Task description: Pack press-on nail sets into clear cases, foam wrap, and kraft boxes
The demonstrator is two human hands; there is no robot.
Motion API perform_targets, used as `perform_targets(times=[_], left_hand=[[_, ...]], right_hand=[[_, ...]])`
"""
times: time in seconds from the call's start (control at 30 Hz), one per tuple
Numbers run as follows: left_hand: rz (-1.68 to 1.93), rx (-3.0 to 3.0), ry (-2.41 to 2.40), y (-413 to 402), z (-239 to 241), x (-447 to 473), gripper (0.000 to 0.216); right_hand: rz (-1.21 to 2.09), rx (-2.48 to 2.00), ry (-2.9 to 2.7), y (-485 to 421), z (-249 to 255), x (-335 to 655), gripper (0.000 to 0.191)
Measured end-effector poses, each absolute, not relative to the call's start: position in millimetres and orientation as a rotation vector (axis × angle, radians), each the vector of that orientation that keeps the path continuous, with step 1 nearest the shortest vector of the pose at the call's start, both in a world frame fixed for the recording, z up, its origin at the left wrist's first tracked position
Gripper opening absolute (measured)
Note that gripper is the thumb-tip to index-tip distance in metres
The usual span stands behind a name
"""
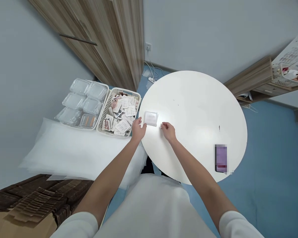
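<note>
A small, pale, see-through rectangular pack [151, 118] lies near the left edge of the round white table [196, 99]. At its lower left corner is my left hand [138, 129], thumb and fingers apart and nothing seen between them. To the right of the pack, my right hand [168, 131] is just above the tabletop, its fingers curled in toward the thumb. Whether anything small is in those fingertips is hidden. Left of my left hand stands a white basket [99, 129] full of loose printed cards [123, 126], some with pictures.
Another white tray [106, 94] holds clear plastic boxes [74, 100], one with orange inside. White sheets [89, 150] are stacked below them, above brown cardboard [37, 205]. A phone [221, 158] lies at the table's right. A wooden cabinet [101, 36] and cables [152, 71] are behind.
</note>
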State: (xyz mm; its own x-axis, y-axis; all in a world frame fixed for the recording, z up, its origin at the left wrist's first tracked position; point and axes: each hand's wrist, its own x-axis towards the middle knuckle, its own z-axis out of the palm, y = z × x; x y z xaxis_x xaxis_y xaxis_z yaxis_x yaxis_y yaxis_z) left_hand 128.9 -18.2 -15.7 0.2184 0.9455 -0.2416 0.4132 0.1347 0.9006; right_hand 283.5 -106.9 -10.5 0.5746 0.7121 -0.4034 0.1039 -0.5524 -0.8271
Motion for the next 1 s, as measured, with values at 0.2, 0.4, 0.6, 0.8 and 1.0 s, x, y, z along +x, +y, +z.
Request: perform_targets(times=[0.2, 0.4, 0.6, 0.8, 1.0], left_hand=[[0.543, 1.518, 1.306, -79, 5, 112, 0.055], [0.280, 1.580, 1.214, -154, 25, 90, 0.039], [0.377, 1.501, 1.381, -214, 42, 86, 0.038], [0.426, 1.522, 1.451, -256, 71, 68, 0.034], [0.580, 1.546, 1.651, -278, 83, 9, 0.032]], right_hand=[[1.104, -1.906, -0.736, -177, 2, 285, 0.032], [1.154, -1.837, -0.839, -242, 14, 291, 0.034], [1.212, -1.729, -1.030, -265, 24, 286, 0.029], [1.336, -1.598, -1.295, -260, 18, 254, 0.025], [1.456, -1.375, -1.635, -240, 32, 194, 0.026]])
